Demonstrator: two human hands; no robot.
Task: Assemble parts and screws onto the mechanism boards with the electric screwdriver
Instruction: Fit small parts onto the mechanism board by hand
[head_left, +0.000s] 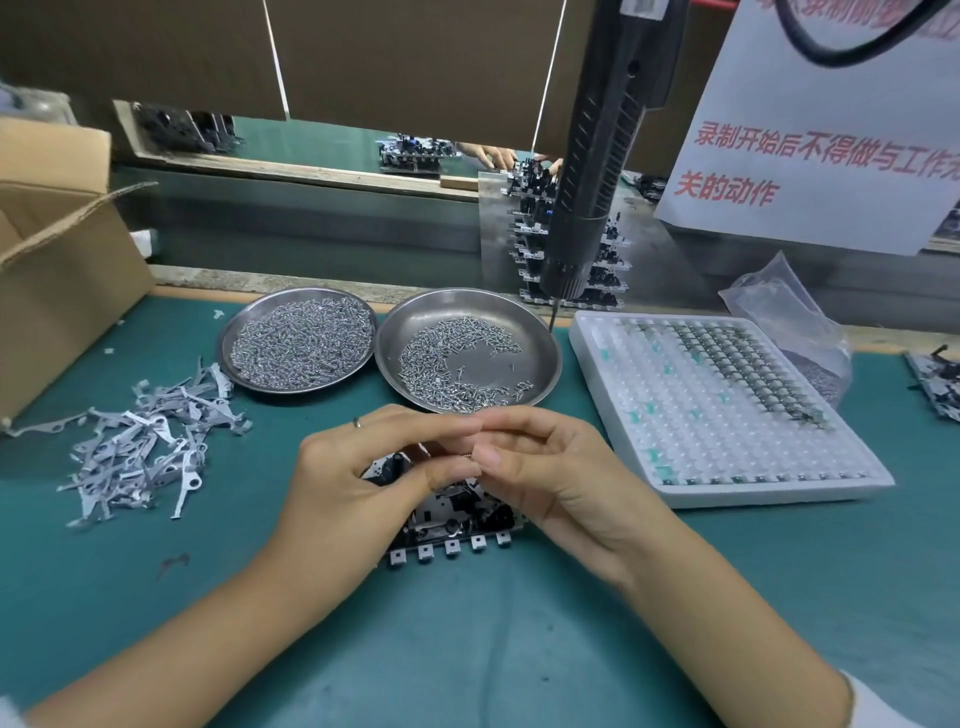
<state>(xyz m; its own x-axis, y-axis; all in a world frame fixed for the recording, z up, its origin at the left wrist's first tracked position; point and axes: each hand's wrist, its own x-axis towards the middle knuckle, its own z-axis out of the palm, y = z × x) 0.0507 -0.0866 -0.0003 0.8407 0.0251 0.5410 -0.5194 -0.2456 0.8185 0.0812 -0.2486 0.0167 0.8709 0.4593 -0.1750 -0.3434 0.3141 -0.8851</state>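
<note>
Now both hands meet over the board (452, 525), left hand (358, 478) and right hand (550, 467) pinching something tiny, probably seating it before the hanging screwdriver (592, 171) comes in.

hands (467, 467) hide mechanism board (452, 525) top

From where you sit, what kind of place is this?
Most likely a factory assembly bench. A hanging electric screwdriver sits above two steel dishes of screws, a pile of stamped metal levers lies nearby, and both hands work over a mechanism board.
</note>
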